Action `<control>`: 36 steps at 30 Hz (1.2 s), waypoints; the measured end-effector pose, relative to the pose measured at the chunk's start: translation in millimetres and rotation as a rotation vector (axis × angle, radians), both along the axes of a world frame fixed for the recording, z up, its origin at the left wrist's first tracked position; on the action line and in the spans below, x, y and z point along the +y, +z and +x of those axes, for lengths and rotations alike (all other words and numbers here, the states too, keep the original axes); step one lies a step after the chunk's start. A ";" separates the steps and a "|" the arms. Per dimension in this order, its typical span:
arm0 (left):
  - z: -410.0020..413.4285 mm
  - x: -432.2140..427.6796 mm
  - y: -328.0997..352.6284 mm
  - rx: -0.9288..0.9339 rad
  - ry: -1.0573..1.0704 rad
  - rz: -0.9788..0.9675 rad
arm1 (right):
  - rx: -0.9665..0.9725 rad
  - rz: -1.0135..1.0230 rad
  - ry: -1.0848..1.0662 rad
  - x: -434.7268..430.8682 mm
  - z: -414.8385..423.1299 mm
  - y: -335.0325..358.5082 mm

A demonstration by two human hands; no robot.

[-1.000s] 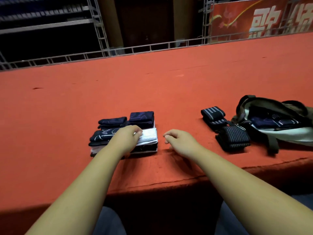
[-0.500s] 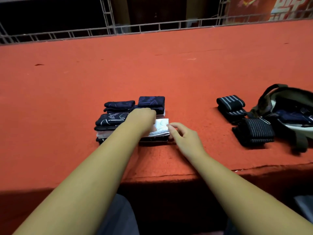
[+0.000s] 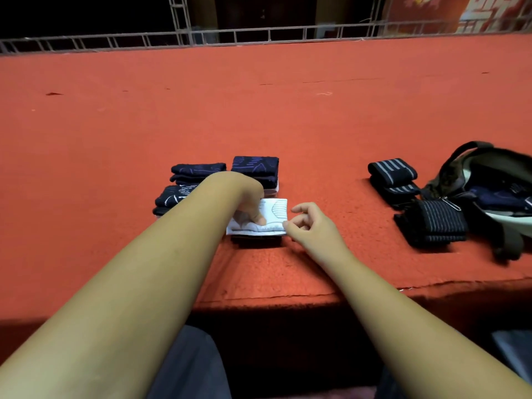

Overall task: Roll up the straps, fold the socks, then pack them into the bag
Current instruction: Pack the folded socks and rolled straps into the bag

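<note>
Folded dark navy socks sit in small stacks (image 3: 198, 171) (image 3: 255, 166) (image 3: 172, 197) on the red carpeted table (image 3: 259, 110). A white folded sock (image 3: 275, 213) lies on top of a dark pile at the front right of the stacks. My left hand (image 3: 249, 201) holds this white sock, thumb pressed on its top. My right hand (image 3: 306, 224) has curled fingers and pinches the sock's near right corner. Two rolled striped straps (image 3: 392, 171) (image 3: 431, 224) lie to the right. Beside them lies the open bag (image 3: 460, 168) with dark items inside.
The table's front edge (image 3: 288, 296) runs just below my forearms. A metal truss rail (image 3: 259, 34) lines the far edge. A bag strap (image 3: 506, 249) trails toward the front edge at the right. Wide red carpet stretches behind the socks.
My right hand moved left from bare carpet to the white sock's right corner. My left hand shifted on the white sock, thumb now on top. The camera tilted down.
</note>
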State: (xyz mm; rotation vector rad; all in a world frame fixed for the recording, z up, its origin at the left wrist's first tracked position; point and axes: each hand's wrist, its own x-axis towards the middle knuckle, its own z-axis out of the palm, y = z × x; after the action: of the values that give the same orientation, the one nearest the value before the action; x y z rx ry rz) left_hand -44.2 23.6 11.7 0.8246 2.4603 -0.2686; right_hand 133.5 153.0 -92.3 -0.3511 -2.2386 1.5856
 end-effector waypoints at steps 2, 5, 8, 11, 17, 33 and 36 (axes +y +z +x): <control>0.8 0.4 1.4 -0.042 0.026 -0.021 | -0.017 -0.030 0.029 2.4 0.2 0.6; 8.2 -0.7 7.4 -0.019 0.011 -0.040 | -0.052 -0.063 0.085 5.6 1.2 3.3; 23.6 -3.9 16.9 0.016 -0.038 -0.006 | -0.119 -0.059 0.146 9.4 5.8 10.9; 42.6 -14.4 23.0 0.046 -0.086 0.067 | -0.202 -0.121 0.234 16.2 12.5 17.5; 65.4 -36.4 27.1 -0.081 -0.023 0.573 | -0.184 -0.216 0.205 29.2 36.2 40.4; 145.3 76.9 29.4 -0.861 0.235 1.334 | 0.006 -0.500 -0.076 104.1 116.8 124.4; 159.9 109.8 30.5 -0.886 0.248 1.384 | 0.031 -0.488 -0.090 121.9 136.9 139.2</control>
State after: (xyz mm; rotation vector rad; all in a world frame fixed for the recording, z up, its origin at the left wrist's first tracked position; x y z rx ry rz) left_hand 115.6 133.3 42.2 0.7901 1.5589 1.6556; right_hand 270.4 274.9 46.8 -0.5418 -1.7620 2.0578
